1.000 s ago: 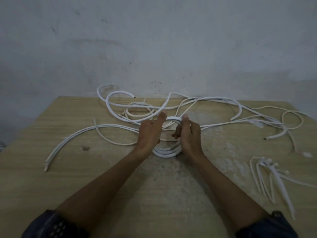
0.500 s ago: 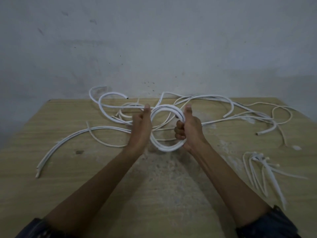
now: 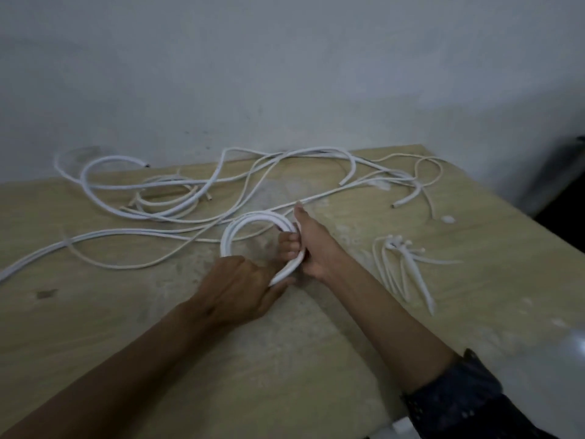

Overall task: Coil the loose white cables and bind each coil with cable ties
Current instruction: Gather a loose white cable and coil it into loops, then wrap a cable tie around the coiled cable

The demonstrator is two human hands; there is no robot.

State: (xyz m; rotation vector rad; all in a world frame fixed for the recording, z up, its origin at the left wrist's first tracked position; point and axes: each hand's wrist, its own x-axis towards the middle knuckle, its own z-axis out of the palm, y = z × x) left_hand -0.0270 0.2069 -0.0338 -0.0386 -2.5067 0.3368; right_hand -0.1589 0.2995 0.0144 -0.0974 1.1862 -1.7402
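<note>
A small coil of white cable [image 3: 250, 221] stands over the middle of the wooden table [image 3: 316, 337]. My right hand [image 3: 308, 245] grips the coil's right side, fingers curled round the strands and thumb pointing up. My left hand [image 3: 240, 288] holds the coil's lower part, with the end of the strands lying across its fingers. Loose white cables [image 3: 177, 191] sprawl over the far half of the table, and one strand runs from the coil off to the left. A bunch of white cable ties [image 3: 403, 267] lies to the right of my right hand.
A grey wall rises right behind the table's far edge. A thin cream cord [image 3: 427, 172] loops at the far right, with a small white piece [image 3: 448, 219] beside it. The table's right edge drops off to a dark floor.
The view has swung left. My left hand has slid from the coil's left side down to its bottom, and my right hand keeps its grip on the right side.
</note>
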